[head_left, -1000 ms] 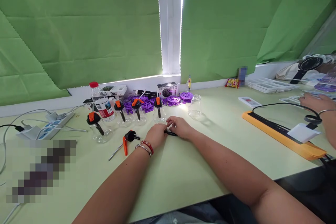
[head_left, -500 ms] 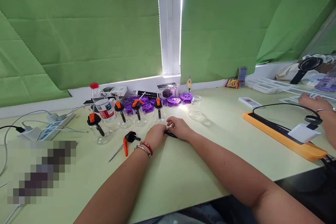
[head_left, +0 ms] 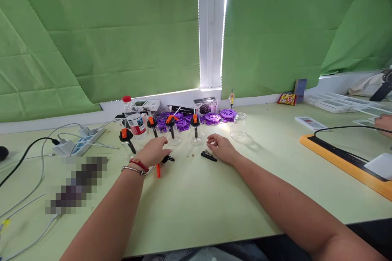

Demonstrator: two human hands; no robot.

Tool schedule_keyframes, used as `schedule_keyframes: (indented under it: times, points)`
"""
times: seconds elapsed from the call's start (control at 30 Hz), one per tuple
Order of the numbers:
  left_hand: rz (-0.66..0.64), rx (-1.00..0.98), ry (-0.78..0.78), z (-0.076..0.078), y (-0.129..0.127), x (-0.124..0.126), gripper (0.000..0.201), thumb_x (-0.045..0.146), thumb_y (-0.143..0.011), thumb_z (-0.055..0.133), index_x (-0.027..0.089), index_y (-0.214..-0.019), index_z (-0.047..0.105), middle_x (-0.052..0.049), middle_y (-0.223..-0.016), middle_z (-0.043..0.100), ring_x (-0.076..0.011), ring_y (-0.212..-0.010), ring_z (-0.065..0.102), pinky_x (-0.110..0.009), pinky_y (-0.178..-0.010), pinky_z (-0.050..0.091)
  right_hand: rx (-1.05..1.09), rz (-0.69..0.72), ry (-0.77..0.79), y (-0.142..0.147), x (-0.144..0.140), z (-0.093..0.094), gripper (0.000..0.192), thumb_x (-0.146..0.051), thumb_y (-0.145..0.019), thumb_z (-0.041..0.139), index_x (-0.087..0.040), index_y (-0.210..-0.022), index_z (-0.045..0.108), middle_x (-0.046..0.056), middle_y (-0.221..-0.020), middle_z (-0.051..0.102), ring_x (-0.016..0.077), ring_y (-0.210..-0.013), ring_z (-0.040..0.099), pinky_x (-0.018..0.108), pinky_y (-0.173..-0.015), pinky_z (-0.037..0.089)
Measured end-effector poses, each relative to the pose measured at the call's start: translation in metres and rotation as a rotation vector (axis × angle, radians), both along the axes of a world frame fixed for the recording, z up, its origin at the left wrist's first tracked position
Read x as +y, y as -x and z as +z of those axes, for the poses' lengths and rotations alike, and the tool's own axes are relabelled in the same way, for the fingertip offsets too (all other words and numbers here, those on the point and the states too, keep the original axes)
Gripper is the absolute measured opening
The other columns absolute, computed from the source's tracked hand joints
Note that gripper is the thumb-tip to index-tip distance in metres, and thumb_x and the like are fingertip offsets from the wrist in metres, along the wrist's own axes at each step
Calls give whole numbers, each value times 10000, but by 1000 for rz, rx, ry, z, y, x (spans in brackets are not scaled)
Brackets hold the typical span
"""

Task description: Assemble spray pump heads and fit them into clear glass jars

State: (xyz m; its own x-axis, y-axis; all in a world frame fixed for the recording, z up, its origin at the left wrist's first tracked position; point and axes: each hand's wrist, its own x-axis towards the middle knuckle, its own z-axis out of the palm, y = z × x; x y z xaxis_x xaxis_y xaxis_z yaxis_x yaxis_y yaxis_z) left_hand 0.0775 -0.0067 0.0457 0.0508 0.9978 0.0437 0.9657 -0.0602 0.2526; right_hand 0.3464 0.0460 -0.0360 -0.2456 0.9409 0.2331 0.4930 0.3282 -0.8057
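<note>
My left hand [head_left: 154, 151], fingers apart, reaches over a black lid [head_left: 168, 158] with an orange lever [head_left: 158, 170], lying on its side and partly hidden under the hand. My right hand [head_left: 224, 149] rests on the table with loosely curled, parted fingers and nothing visible in them. Just beside its fingertips lie a small black plastic piece [head_left: 208, 155] and what looks like a metal spring. Two tiny specks [head_left: 192, 155] are on the table between my hands. Behind stand several clear glass jars [head_left: 196, 136] fitted with black-and-orange lids.
A lidless clear jar [head_left: 238, 126] stands right of the lidded ones. Behind them are purple plastic parts [head_left: 212, 119], boxes [head_left: 206, 106] and a red-capped bottle [head_left: 136, 122]. Left is a power strip [head_left: 88, 140] with cables; right, an orange-sided strip [head_left: 343, 167] and another person's hand [head_left: 383, 123].
My left hand has moved left, from beside my right hand to the lying lid. The black piece now lies on the table near my right hand. The view has shifted left.
</note>
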Motion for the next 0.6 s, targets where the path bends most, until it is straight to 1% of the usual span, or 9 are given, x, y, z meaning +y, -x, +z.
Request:
schedule_keyframes:
  times: [0.07,0.1,0.17,0.27,0.33,0.43,0.53,0.6]
  points:
    - [86,-39,78,-10,18,-5,497,476,-598,647,168,-983,583,-133,-1003,638,-278,-859,600,-296,-623,418,31,-15,-1,-1,0,-1,261,-327,-776,549,-212,-1010,566,32,-974,647,103,-642,519,267,-642,450]
    - [99,-47,119,-17,23,-8,510,479,-549,679,169,-943,584,-129,-968,642,-284,-841,602,-291,-599,412,49,-21,-5,-1,0,-1,264,-336,-776,548,-213,-1009,567,34,-976,646,103,-634,515,268,-635,450]
    - [112,-78,113,-30,29,-11,411,403,-503,705,175,-823,583,-99,-855,646,-274,-780,600,-281,-573,394,84,-28,-15,-1,0,-2,270,-345,-774,549,-211,-1008,565,36,-970,646,100,-615,507,269,-622,452]
    - [119,-119,69,-42,32,-14,259,321,-569,642,180,-776,577,-65,-796,630,-235,-744,586,-271,-584,387,129,-38,-25,-2,-3,0,285,-349,-767,554,-207,-1015,560,41,-966,646,99,-597,497,269,-602,453]
    - [71,-190,44,-42,33,-17,224,313,-608,613,185,-788,580,-35,-762,614,-202,-713,568,-262,-590,389,150,-46,-34,0,-7,5,293,-350,-764,558,-207,-1020,559,46,-968,646,103,-603,496,267,-592,453]
    - [-70,-369,-29,-36,31,-24,224,322,-667,582,198,-854,579,9,-718,580,-157,-660,526,-250,-595,396,174,5,-58,9,-18,16,300,-349,-765,566,-210,-1031,559,46,-965,647,108,-629,506,262,-598,450]
    - [-169,-475,-115,-29,24,-32,233,306,-711,560,208,-922,570,15,-743,583,-138,-653,514,-246,-610,409,198,162,-39,25,-34,28,306,-346,-773,574,-203,-1043,566,50,-974,647,114,-683,530,264,-653,455]
    - [-187,-499,-183,-26,16,-36,248,276,-720,558,207,-959,564,2,-799,604,-139,-685,530,-253,-642,423,197,274,67,38,-47,34,310,-351,-772,584,-198,-1041,579,52,-968,651,122,-719,554,266,-679,457]
